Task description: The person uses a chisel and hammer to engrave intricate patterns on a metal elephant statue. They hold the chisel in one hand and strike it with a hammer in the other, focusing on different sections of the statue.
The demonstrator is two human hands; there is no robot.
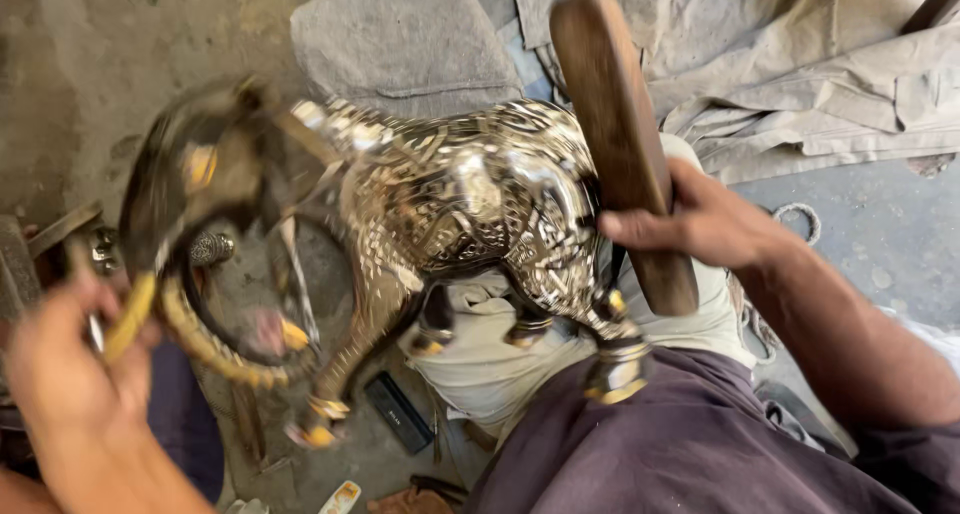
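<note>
Two hands: left hand (60, 359) blurred, figurine (470, 209) head smeared.

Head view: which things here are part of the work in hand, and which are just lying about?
In hand:
right hand gripping wooden paddle
left hand holding a thin tool, blurred
engraved metal elephant figure on the lap

Lying about:
grey cloth
beige tarp
small black box

Metal elephant figure (470, 204) fills the middle; bare floor (70, 64) lies upper left
</note>
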